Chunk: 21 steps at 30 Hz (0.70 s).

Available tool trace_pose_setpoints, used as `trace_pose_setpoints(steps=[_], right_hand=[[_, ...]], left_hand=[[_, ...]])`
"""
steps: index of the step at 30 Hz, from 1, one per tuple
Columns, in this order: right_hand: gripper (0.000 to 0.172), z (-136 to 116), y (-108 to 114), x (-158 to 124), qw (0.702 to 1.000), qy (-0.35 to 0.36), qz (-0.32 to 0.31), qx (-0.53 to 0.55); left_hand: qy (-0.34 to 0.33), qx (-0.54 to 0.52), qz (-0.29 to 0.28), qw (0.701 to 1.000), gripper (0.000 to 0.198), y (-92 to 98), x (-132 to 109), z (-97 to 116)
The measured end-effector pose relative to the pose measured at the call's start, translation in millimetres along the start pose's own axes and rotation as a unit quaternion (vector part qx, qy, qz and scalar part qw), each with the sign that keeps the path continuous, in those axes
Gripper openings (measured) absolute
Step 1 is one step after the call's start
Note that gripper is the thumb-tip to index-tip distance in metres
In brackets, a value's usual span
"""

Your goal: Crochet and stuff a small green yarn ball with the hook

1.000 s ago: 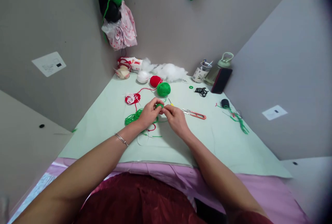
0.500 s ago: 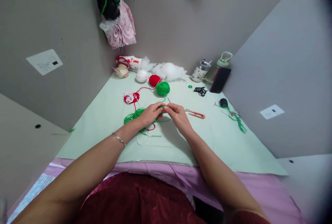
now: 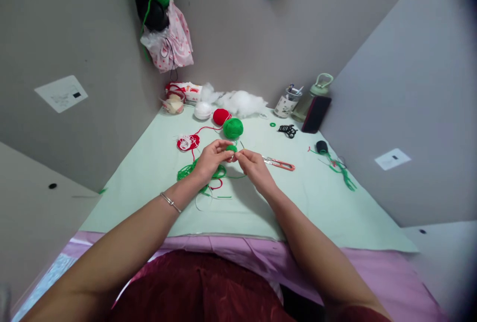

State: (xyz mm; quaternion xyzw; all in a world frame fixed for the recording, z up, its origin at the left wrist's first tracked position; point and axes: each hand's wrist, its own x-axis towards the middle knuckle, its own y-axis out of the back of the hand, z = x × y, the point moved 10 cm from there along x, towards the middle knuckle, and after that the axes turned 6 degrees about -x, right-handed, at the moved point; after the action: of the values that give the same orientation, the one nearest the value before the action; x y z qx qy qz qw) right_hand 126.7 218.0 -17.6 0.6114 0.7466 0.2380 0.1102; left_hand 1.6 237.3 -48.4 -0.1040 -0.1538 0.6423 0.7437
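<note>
Between the fingers and thumb of my left hand [image 3: 213,159] is a small piece of green crochet work [image 3: 231,148]. My right hand [image 3: 253,164] is closed in a pinch at the right side of that piece. From its fingers the thin dark end of what looks like a crochet hook [image 3: 242,145] sticks up; the rest is hidden. Just beyond the hands sits a green yarn ball [image 3: 233,128]. A loose tangle of green yarn [image 3: 186,172] lies under and beside my left wrist. To the right of my right hand rests an orange-handled cutter or snips [image 3: 281,164].
A red yarn ball [image 3: 221,116], a white ball [image 3: 202,111] and white stuffing [image 3: 242,102] line the back. Red and white crochet work [image 3: 188,142] lies left. Black scissors [image 3: 287,130], a pen cup [image 3: 287,103], a bottle [image 3: 303,108] and a phone [image 3: 316,115] stand right.
My left hand has turned and opened up a little, so the green crochet piece now shows between the fingers. My right hand stays close beside it, nearly in the same place.
</note>
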Motion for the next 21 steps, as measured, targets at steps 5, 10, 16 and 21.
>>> trace_pose_setpoints(steps=[5,10,16,21], right_hand=[[0.029,-2,-5,-1,0.999,0.012,0.004,-0.051],[0.025,-5,-14,-9,0.994,0.014,0.024,-0.107],[0.027,-6,-15,-5,0.995,0.028,0.017,-0.095],[0.035,-5,-8,1,0.996,0.046,-0.038,-0.062]], left_hand=[[0.003,-0.008,0.012,1.0,0.022,-0.8,-2,-8],[0.002,0.018,0.044,0.999,0.024,8.1,0,-18],[0.001,-0.008,0.052,0.999,0.025,12.5,1,-15],[-0.016,-0.038,0.049,0.998,0.034,10.0,-1,2]])
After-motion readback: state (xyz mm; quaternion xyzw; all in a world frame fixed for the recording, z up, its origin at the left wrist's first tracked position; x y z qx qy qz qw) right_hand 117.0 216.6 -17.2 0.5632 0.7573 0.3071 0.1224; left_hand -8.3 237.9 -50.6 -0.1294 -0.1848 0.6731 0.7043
